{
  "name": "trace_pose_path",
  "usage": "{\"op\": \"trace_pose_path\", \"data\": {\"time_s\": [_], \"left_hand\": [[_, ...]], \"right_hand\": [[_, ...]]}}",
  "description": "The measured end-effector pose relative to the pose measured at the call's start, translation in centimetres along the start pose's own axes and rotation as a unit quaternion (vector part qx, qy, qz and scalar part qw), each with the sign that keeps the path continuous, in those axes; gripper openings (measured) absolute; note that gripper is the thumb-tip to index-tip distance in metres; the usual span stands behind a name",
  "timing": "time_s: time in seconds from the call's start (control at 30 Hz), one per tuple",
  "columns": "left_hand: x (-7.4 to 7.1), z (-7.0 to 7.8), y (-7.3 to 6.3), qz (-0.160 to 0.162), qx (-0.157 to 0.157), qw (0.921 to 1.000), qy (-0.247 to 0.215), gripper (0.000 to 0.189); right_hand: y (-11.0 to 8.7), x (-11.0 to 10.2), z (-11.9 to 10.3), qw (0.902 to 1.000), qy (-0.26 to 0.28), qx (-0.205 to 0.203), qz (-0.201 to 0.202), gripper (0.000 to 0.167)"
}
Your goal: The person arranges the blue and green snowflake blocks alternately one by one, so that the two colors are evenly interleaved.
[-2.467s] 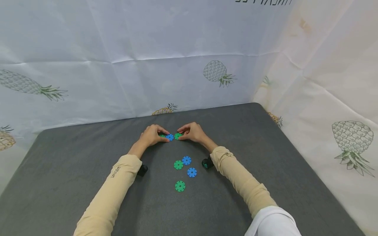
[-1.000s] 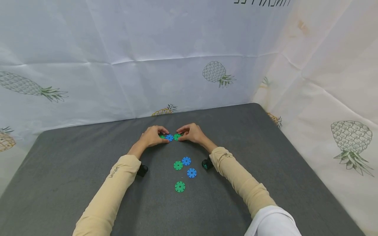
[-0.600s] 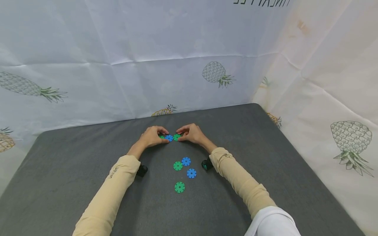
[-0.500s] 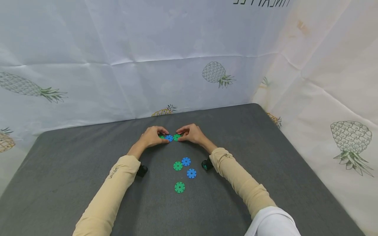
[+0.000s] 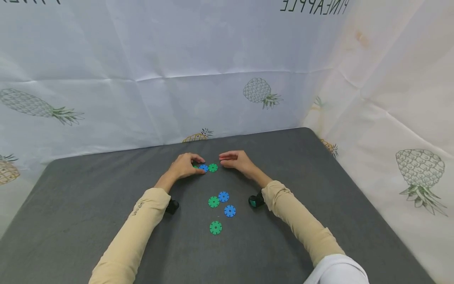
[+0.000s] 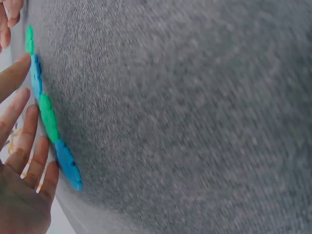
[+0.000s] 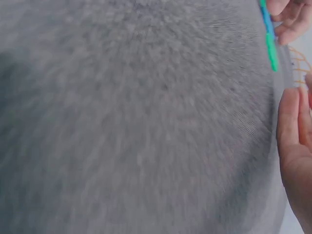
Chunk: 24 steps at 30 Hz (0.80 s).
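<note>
Near the table's far edge, notched plastic discs lie in a row. My left hand [image 5: 182, 165] pinches a blue disc [image 5: 203, 168] of that row between thumb and index finger. To its right, a green disc [image 5: 213, 168] meets the blue one's edge. In the left wrist view the row runs on under the hand with another green disc [image 6: 48, 118] and a blue disc [image 6: 68, 165] at the end, both largely hidden in the head view. My right hand [image 5: 237, 161] hovers just right of the green disc, fingers extended and together, holding nothing.
Nearer on the grey table [image 5: 283, 221] lie a loose green disc [image 5: 214, 202], a blue disc [image 5: 224, 197] close beside it, another blue disc [image 5: 229, 211], and a green disc [image 5: 215, 227] nearest me. A pineapple-print cloth [image 5: 177, 102] hangs behind the table.
My right hand has let go of the green disc and moved a little right. Earlier, that disc came left from a small gap to meet the blue one. The left hand keeps its place.
</note>
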<state>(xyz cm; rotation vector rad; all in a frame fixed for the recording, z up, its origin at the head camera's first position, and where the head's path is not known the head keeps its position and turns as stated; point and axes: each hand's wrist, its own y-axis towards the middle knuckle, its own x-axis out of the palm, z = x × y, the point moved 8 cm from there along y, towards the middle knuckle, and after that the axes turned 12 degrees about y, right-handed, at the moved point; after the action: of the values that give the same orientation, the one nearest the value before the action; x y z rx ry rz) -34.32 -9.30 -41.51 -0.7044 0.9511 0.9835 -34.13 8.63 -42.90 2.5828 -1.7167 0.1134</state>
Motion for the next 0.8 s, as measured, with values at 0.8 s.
{"op": "trace_pose_path", "data": {"time_s": [0.8], "left_hand": [[1.0,2.3,1.5,0.022,0.031,0.9976,0.058,0.036]], "right_hand": [[-7.8,-1.2,0.0,0.9972,0.05,0.053,0.012,0.034]]}}
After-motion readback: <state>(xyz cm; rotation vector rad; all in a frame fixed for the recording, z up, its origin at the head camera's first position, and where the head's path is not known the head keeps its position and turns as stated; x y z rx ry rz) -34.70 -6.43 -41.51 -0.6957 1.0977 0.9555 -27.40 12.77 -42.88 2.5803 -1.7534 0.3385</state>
